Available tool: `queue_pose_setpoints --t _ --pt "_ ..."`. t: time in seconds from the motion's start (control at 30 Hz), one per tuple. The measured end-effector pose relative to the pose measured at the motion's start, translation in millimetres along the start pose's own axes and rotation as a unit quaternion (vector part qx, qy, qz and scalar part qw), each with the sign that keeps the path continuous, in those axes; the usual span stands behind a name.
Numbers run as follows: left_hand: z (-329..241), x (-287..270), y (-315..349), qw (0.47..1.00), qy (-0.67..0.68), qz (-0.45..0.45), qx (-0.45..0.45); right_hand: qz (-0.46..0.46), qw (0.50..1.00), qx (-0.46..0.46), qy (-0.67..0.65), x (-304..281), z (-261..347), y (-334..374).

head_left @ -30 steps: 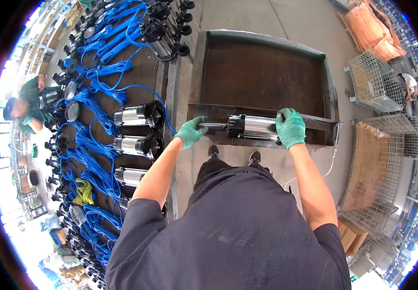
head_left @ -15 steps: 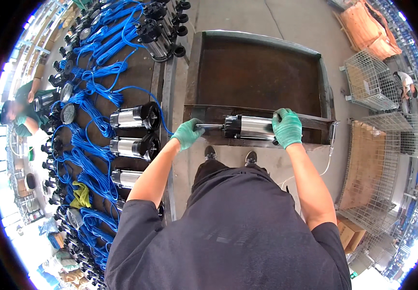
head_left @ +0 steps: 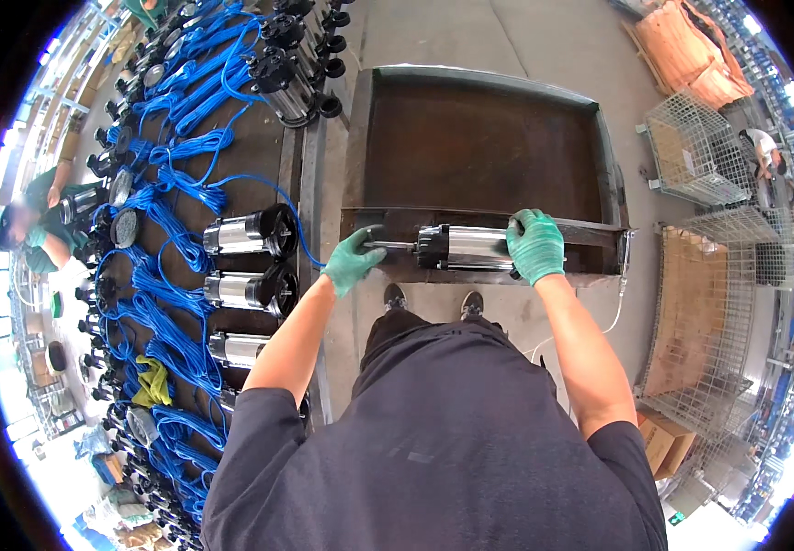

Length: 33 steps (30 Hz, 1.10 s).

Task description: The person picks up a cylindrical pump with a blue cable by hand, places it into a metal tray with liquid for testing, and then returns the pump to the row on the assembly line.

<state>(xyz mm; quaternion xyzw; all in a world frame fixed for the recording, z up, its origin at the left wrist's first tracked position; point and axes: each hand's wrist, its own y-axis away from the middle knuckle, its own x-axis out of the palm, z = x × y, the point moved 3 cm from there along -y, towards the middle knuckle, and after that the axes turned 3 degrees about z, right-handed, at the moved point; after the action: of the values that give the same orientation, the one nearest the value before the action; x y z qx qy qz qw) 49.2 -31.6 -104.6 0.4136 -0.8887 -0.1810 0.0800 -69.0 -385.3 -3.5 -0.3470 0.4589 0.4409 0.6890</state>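
I hold a silver cylindrical pump (head_left: pixel 466 248) with a black end cap lengthwise over the near rim of a large rusty metal tray (head_left: pixel 479 138). My right hand (head_left: pixel 534 243), in a green glove, grips the pump's right end. My left hand (head_left: pixel 355 260), also green-gloved, is closed on the dark rod sticking out of its left end. The pump lies level along the tray's front wall. My shoes show just below it on the floor.
To my left a long bench (head_left: pixel 259 156) carries several similar pumps (head_left: pixel 250 234) tangled with blue cables (head_left: pixel 176 230). A person in green (head_left: pixel 34 230) works at its far side. Wire cages (head_left: pixel 700 156) and cardboard boxes (head_left: pixel 681 37) stand to the right.
The pump and both hands stay at the tray's near rim, shifted slightly lower in the view. The person at the far left has moved a little.
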Motion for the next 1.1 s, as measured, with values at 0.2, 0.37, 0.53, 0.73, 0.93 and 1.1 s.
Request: queue_pose_setpoints --t 0.2,0.37,0.53,0.73,0.93,1.1 --pt "-17.9 -1.4 10.5 0.951 0.284 0.037 -0.116 -0.009 1.000 -0.002 0.002 -4.2 2.3 0.0" --pt "-24.7 -17.0 8.8 0.964 0.178 0.136 -0.143 -0.006 1.000 -0.020 0.011 -1.9 4.6 -1.6" --pt "-26.3 -23.7 -7.4 0.965 -0.192 0.148 -0.101 -0.004 1.000 -0.015 0.001 -6.1 6.2 1.6" --pt "-56.1 -18.2 -2.4 0.964 -0.044 0.215 -0.147 -0.008 1.000 -0.012 -0.007 -4.5 -0.9 1.4" --pt "-23.1 -26.9 -12.5 0.955 -0.234 0.156 -0.092 -0.002 1.000 -0.023 -0.006 -3.8 3.0 -1.5" --pt "-40.7 -5.5 -7.1 0.829 -0.559 -0.029 -0.010 -0.008 1.000 -0.015 -0.008 -3.5 -1.1 0.0"
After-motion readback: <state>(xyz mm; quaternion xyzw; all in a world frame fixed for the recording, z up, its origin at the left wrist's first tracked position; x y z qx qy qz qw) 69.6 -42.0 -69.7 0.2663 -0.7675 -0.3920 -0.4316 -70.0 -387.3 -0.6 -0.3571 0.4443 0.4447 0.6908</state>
